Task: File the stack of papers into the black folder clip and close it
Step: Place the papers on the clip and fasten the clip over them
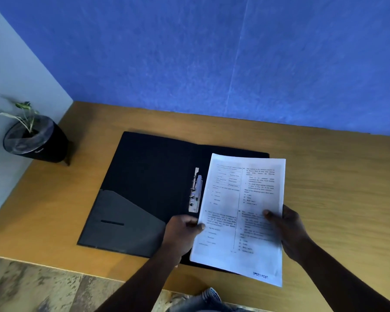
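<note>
A black folder (pixel 149 176) lies open on the wooden desk (pixel 324 176). Its metal clip (pixel 195 191) stands raised near the spine. A grey pocket (pixel 119 219) covers the lower part of the left flap. The stack of printed papers (pixel 241 194) hovers over the right flap, just right of the clip. My left hand (pixel 180 233) pinches the stack's left edge, thumb on top. My right hand (pixel 288 230) grips the right edge, thumb pressed on the page. The right flap is mostly hidden under the sheets.
A black pot with a small plant (pixel 35 138) stands at the desk's far left corner by the wall. A blue wall (pixel 212 52) backs the desk. The desk's front edge runs below the folder, with floor (pixel 32 289) beyond.
</note>
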`<state>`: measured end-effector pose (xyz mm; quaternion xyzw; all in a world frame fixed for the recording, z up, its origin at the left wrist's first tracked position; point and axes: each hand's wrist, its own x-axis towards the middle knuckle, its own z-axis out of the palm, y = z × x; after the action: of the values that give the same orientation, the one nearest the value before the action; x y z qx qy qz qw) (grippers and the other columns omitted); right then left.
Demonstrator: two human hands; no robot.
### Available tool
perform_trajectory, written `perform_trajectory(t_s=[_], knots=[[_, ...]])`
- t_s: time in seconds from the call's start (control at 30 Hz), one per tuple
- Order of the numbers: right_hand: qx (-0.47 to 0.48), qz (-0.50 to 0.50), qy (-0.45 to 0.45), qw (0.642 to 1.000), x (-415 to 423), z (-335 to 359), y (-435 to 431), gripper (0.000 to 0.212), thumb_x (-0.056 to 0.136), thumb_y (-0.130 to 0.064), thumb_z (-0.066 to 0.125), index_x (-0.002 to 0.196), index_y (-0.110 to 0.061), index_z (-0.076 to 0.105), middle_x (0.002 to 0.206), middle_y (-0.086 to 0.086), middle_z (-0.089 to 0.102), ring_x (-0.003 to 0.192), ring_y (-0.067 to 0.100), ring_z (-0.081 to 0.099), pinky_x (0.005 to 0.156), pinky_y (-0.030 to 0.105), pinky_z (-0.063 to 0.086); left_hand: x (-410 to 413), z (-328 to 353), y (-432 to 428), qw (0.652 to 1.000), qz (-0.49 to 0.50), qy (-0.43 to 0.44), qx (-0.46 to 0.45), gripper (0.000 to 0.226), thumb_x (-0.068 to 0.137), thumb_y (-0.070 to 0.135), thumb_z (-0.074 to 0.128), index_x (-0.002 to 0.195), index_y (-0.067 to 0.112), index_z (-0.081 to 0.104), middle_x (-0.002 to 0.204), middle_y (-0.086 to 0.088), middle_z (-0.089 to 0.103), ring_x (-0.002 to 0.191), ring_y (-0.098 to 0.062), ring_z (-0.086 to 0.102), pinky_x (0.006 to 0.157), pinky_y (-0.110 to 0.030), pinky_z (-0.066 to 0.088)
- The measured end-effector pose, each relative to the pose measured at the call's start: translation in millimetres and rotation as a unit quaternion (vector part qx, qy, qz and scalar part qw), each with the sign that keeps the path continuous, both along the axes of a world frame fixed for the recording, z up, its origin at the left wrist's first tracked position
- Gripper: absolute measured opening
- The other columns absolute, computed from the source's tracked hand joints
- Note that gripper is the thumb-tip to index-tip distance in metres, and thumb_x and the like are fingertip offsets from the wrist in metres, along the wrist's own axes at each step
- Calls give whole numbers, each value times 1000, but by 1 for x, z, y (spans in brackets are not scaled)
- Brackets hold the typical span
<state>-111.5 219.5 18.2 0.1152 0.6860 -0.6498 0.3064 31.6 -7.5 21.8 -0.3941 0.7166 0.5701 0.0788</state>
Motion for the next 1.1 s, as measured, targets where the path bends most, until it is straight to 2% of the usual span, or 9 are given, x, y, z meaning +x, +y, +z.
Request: perform_trajectory(t_s=[0.1,0.27,0.47,0.57,0.67,0.8,0.93,1.03,1.1], knots=[[18,4,-6,1000,-7,-7,-9,25,86,0,64,111,-2,65,111,24,70,102,47,66,89,65,51,-6,-3,-5,999,23,-17,-24,5,81,20,80,79,18,76,77,3,75,78,-13,72,69,-26,55],[44,19,-5,999,-18,-8,-24,28,87,1,63,114,-5,64,106,17,73,91,34,72,79,49,59,-12,-8,-12,997,38,-32,-63,15,79,24,82,82,20,68,73,9,66,67,-5,61,57,-16,43],[71,40,-7,997,-33,-14,-32,28,88,-3,64,116,-9,64,107,14,73,96,35,71,87,55,56,-20,-14,-17,995,37,-23,-91,19,79,24,82,92,14,73,73,11,66,68,-4,61,59,-13,44],[113,63,16,991,-37,-12,-38,28,88,-6,65,115,-10,64,109,12,73,92,28,71,81,45,58,-21,-16,-18,993,39,-18,-107,21,79,24,82,94,12,74,74,9,66,69,-5,61,60,-13,43],[218,84,89,968,-39,-9,-43,33,85,-10,68,117,-12,61,107,6,71,84,19,67,63,27,51,-20,-16,-18,993,31,-19,-116,19,79,24,81,92,14,73,73,11,65,67,-3,60,59,-12,43],[335,79,175,923,-40,-9,-45,53,77,-17,73,126,-16,52,114,8,66,98,29,64,78,38,54,-19,-13,-17,990,14,-22,-139,14,79,27,81,79,22,67,67,15,63,63,0,60,54,-12,41],[367,115,199,901,-40,-7,-48,50,79,-20,68,127,-16,56,119,11,55,104,30,59,85,38,51,-16,-13,-16,987,3,-29,-160,19,78,32,80,72,26,64,65,12,65,64,-7,63,54,-18,42],[376,137,181,898,-43,-13,-43,56,70,-35,60,125,-25,59,113,7,64,96,27,65,81,44,58,-15,-14,-16,982,-15,-57,-177,21,78,41,78,77,23,66,69,11,67,66,-8,65,55,-23,48],[382,159,180,892,-48,-19,-38,60,66,-41,54,123,-27,59,109,6,65,91,26,66,77,42,60,-14,-13,-15,975,-10,-66,-214,28,81,51,72,83,24,64,76,11,66,70,-8,64,57,-26,49]])
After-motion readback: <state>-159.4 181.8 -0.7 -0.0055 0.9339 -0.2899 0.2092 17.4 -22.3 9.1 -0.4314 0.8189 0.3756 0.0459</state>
